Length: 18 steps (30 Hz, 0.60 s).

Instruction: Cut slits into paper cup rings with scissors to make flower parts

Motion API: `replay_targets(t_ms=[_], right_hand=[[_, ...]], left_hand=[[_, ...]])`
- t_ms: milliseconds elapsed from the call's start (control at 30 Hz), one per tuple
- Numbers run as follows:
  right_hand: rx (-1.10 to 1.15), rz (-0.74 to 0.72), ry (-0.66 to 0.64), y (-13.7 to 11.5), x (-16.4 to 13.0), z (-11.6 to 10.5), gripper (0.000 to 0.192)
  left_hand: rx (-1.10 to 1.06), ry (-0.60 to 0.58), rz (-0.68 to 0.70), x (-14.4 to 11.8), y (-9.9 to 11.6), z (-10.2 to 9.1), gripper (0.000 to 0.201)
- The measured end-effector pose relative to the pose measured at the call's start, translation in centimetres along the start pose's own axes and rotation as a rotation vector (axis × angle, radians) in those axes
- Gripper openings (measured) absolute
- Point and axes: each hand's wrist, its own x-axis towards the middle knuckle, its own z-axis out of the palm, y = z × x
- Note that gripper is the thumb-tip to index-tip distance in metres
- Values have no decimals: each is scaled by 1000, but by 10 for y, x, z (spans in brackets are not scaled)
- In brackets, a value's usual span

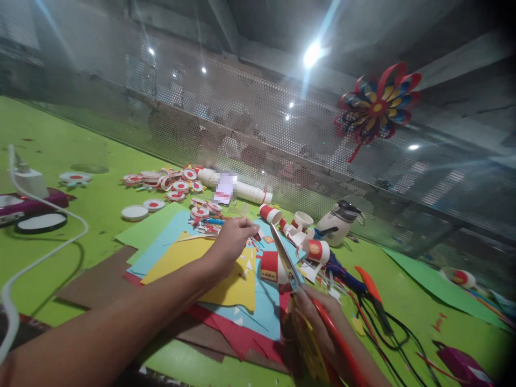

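My left hand (237, 240) is above the yellow paper (189, 269), its fingertips pinched on a small red-and-white paper piece (258, 234). In my right hand (318, 306) is a pair of scissors (287, 258) with red handles, the blades pointing up and away from me. A blurred yellow thing shows by that hand; I cannot tell what it is. Just left of the blades lies a red-and-white paper cup (270, 266). Under the yellow sheet are blue paper (264, 309), red paper and brown card (86, 279). Small paper scraps (246, 267) are scattered over the sheets.
White-and-red discs (181, 186) are piled at the back left, near a white tube (253, 191) with a phone (224, 188) against it. More cups (318, 251), a white jug (336, 223), an orange-and-blue tool (368, 285) and cables lie right. Perforated mesh stands behind the green table.
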Motion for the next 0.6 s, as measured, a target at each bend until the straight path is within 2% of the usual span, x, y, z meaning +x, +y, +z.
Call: replay_targets(t_ms=[133, 233, 300, 333, 433, 600], right_hand=[[123, 82, 53, -4, -2, -4, 35], [98, 34, 25, -6, -4, -7, 26], [38, -17, 87, -5, -4, -11, 22], [23, -28, 79, -4, -3, -12, 21], [34, -43, 24, -2, -2, -15, 17], [33, -52, 20, -7, -2, -15, 14]], left_hand=[[-9, -37, 17, -3, 3, 1, 17], [5, -82, 20, -4, 6, 2, 17], [0, -105, 11, -5, 7, 2, 17], [-8, -112, 2, -5, 7, 2, 17], [-43, -141, -20, -6, 6, 2, 17], [-100, -169, -52, -8, 6, 2, 13]])
